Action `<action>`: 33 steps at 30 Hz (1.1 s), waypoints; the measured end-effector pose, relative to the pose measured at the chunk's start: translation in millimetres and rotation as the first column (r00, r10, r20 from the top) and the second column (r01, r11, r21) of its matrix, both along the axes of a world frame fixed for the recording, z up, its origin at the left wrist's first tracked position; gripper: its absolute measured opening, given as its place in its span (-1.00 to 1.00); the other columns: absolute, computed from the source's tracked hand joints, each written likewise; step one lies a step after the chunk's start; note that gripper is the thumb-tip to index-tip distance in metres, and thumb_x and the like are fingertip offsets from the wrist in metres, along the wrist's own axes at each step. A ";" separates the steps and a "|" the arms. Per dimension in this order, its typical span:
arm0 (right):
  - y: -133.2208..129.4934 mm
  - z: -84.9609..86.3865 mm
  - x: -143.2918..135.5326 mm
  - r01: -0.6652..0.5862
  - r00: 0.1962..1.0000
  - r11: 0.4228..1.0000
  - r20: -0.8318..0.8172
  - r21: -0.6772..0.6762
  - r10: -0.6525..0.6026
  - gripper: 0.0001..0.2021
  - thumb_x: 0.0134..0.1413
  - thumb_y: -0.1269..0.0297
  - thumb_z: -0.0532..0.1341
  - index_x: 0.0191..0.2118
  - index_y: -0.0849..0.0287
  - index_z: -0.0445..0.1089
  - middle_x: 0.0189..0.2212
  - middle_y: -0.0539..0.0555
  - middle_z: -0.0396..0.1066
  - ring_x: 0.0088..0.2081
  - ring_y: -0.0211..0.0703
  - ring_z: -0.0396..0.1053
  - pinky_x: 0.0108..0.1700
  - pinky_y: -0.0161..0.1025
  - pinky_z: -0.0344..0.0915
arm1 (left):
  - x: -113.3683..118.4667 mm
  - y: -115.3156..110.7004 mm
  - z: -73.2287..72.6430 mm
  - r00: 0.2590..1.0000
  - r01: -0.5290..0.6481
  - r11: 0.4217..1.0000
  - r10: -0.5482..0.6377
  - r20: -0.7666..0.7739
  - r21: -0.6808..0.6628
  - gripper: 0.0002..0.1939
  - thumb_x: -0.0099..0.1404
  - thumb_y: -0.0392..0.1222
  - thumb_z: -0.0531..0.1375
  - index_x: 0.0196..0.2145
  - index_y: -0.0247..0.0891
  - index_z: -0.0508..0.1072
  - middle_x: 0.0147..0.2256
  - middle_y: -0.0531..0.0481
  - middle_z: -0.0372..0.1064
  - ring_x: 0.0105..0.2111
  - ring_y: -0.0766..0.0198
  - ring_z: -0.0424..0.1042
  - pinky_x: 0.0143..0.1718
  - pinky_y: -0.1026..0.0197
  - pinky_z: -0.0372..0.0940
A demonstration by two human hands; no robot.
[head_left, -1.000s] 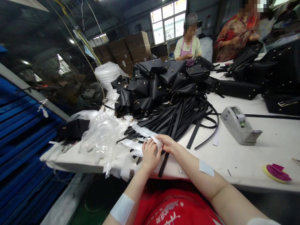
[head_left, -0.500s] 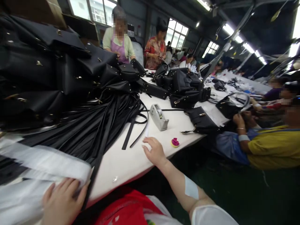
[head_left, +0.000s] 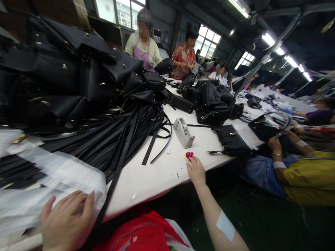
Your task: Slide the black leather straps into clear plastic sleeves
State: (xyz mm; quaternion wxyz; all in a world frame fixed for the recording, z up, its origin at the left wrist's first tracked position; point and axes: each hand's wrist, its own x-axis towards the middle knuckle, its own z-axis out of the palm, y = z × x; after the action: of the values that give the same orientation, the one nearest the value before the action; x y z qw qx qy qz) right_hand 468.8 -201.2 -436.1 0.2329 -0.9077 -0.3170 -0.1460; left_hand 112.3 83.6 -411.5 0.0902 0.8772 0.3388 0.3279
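My left hand (head_left: 66, 219) lies on a bundle of white translucent wrapping sheet (head_left: 75, 170) at the lower left, its fingers spread and slightly bent. At the table's front edge, my right hand (head_left: 196, 171) pinches a small magenta piece with a yellow base (head_left: 188, 156); I cannot make out what it is. Just beyond that hand stands a grey tape dispenser (head_left: 184, 133). Long black straps (head_left: 104, 143) fan out between the wrapping and the dispenser, two loose ends lying on the white tabletop (head_left: 154, 177).
Black bags (head_left: 62, 73) with gold fittings are piled high at the left. More bags (head_left: 209, 94) lie further back, and one flap bag (head_left: 231, 139) sits at the right edge. Two people stand across the table; a person in a yellow top (head_left: 311, 177) sits at the right.
My right hand has gone from above the tabletop to the magenta and yellow piece, taken hold of it and shifted it slightly left. My left hand stays on the wrapping. The view has turned a little.
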 end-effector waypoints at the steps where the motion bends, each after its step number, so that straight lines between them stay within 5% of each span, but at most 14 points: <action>1: 8.1 0.5 -0.5 -0.009 1.000 0.999 0.027 -0.033 0.010 -0.65 0.18 0.29 0.08 0.05 0.23 0.37 0.03 0.27 0.33 0.03 0.03 0.28 0.10 -0.04 0.25 | 1.0 -1.9 7.0 1.000 -0.005 0.998 0.005 0.002 0.067 -0.80 0.24 -0.04 0.05 -0.44 -0.10 0.39 -0.41 -0.01 0.53 -0.19 -0.13 0.47 0.12 -0.32 0.05; 6: 24.3 3.9 2.1 -0.010 0.975 0.993 0.218 -0.119 0.036 -0.70 0.16 0.27 0.10 -0.09 0.28 0.46 -0.04 0.32 0.34 0.00 0.10 0.24 0.06 0.00 0.24 | -13.9 -3.2 26.0 0.999 0.006 0.957 -0.018 0.038 0.288 -0.82 0.27 -0.15 0.10 -0.46 -0.16 0.42 -0.44 -0.03 0.54 -0.30 -0.01 0.53 0.11 -0.20 0.09; 10: 24.0 9.2 9.8 -0.047 0.937 0.989 0.336 -0.140 0.092 -0.71 0.12 0.19 0.12 -0.24 0.28 0.49 -0.12 0.39 0.35 -0.06 0.21 0.26 -0.04 0.08 0.27 | -44.9 -8.2 35.4 0.991 -0.119 0.969 0.102 0.086 0.216 -0.82 0.27 -0.19 0.14 -0.49 -0.17 0.43 -0.43 0.02 0.54 -0.27 0.08 0.54 0.15 -0.13 0.05; 14: 66.2 32.1 -15.8 -0.240 0.935 0.971 0.272 0.014 0.227 -0.67 0.11 0.12 0.14 -0.16 0.26 0.45 -0.16 0.36 0.40 -0.10 0.23 0.32 -0.02 0.12 0.26 | -69.8 -19.2 41.4 0.972 -0.220 0.970 0.209 0.104 0.109 -0.79 0.28 -0.20 0.13 -0.50 -0.17 0.44 -0.44 0.03 0.54 -0.24 0.11 0.53 0.15 -0.09 0.07; 17: 128.8 57.2 -76.9 -0.556 0.828 0.820 0.006 0.138 0.560 -0.72 0.19 0.17 0.11 -0.08 0.19 0.41 -0.17 0.22 0.46 -0.17 0.04 0.39 -0.05 -0.04 0.32 | -77.6 -26.2 41.4 0.964 -0.245 0.968 0.238 0.121 0.044 -0.79 0.28 -0.20 0.12 -0.50 -0.17 0.45 -0.43 0.03 0.54 -0.23 0.11 0.53 0.15 -0.08 0.08; 19: 176.9 67.7 -123.3 -0.765 0.603 0.626 -0.172 0.152 0.779 -0.76 0.24 0.23 0.07 -0.08 0.12 0.42 -0.19 0.14 0.47 -0.21 -0.07 0.41 -0.11 -0.15 0.34 | -79.8 -29.6 41.0 0.964 -0.241 0.970 0.237 0.123 0.017 -0.78 0.28 -0.19 0.11 -0.50 -0.17 0.45 -0.43 0.03 0.55 -0.23 0.11 0.53 0.16 -0.09 0.06; 20: 200.1 69.8 -144.0 -0.830 0.516 0.544 -0.204 0.124 0.832 -0.74 0.27 0.27 0.04 -0.05 0.10 0.42 -0.16 0.13 0.46 -0.16 -0.08 0.40 -0.07 -0.17 0.33 | -80.9 -31.2 41.0 0.965 -0.237 0.972 0.234 0.121 0.010 -0.77 0.29 -0.19 0.11 -0.51 -0.17 0.44 -0.43 0.03 0.55 -0.23 0.11 0.53 0.16 -0.10 0.06; 22: 240.5 67.5 -176.9 -0.874 0.476 0.486 -0.207 -0.006 0.855 -0.69 0.27 0.33 0.03 0.05 0.10 0.38 -0.08 0.16 0.41 -0.07 -0.07 0.35 -0.01 -0.16 0.29 | -84.1 -34.5 41.2 0.968 -0.230 0.973 0.229 0.107 0.000 -0.76 0.29 -0.19 0.10 -0.51 -0.17 0.44 -0.43 0.03 0.54 -0.22 0.11 0.52 0.17 -0.10 0.04; 26: 283.1 50.2 -210.6 -0.848 0.526 0.503 -0.156 -0.165 0.836 -0.71 0.22 0.32 0.12 0.02 0.16 0.41 -0.06 0.25 0.37 -0.04 0.05 0.28 -0.01 -0.07 0.23 | -95.5 -41.3 39.3 0.969 -0.234 0.972 0.233 0.086 -0.002 -0.76 0.30 -0.20 0.10 -0.51 -0.17 0.45 -0.42 0.03 0.54 -0.21 0.12 0.52 0.17 -0.09 0.05; 33: 281.9 44.8 -221.5 -0.852 0.515 0.493 -0.111 -0.173 0.850 -0.81 0.22 0.34 0.13 -0.30 0.15 0.50 -0.26 0.17 0.42 -0.15 -0.02 0.27 -0.06 -0.12 0.20 | -102.6 -43.8 32.2 0.964 -0.246 0.969 0.248 0.098 -0.026 -0.76 0.30 -0.20 0.11 -0.50 -0.17 0.45 -0.42 0.03 0.54 -0.23 0.14 0.52 0.16 -0.09 0.06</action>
State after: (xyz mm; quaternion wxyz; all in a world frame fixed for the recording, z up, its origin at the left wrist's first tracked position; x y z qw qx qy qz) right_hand 247.3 80.7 -391.2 0.1812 -0.6530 -0.7349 0.0261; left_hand 9.7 39.9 -379.3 0.0715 0.8099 0.4427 0.3781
